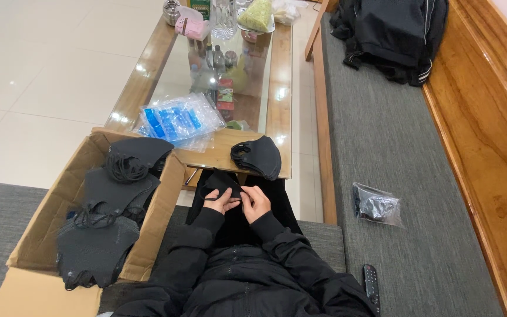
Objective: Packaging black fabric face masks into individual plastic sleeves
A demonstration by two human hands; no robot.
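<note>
She sits on the grey sofa cushion with both hands down in the lap, and the step in hand looks like folding or straightening one black face mask [223, 183]: the left hand [221, 202] is pinched on its lower edge, the right hand [256, 201] is closed on the edge just beside it, fingertips of the two almost touching. The mask lies on the dark trousers, just short of the low glass-topped surface [283, 88]. A second black mask [257, 156] rests on the near wooden rim of that surface, close to its edge, with a stack of clear plastic bags with blue print [177, 121] to its left. My guess is the next move calls for a small, neat pinch and a short reach forward for a bag. The open cardboard box [36, 235] full of loose masks crowds the left elbow, its flap touching the rim. To the right the sofa seat gives freer room; only a filled plastic pouch [377, 205] and a black remote [371, 283] lie there, with a dark jacket [391, 32] farther off.
</note>
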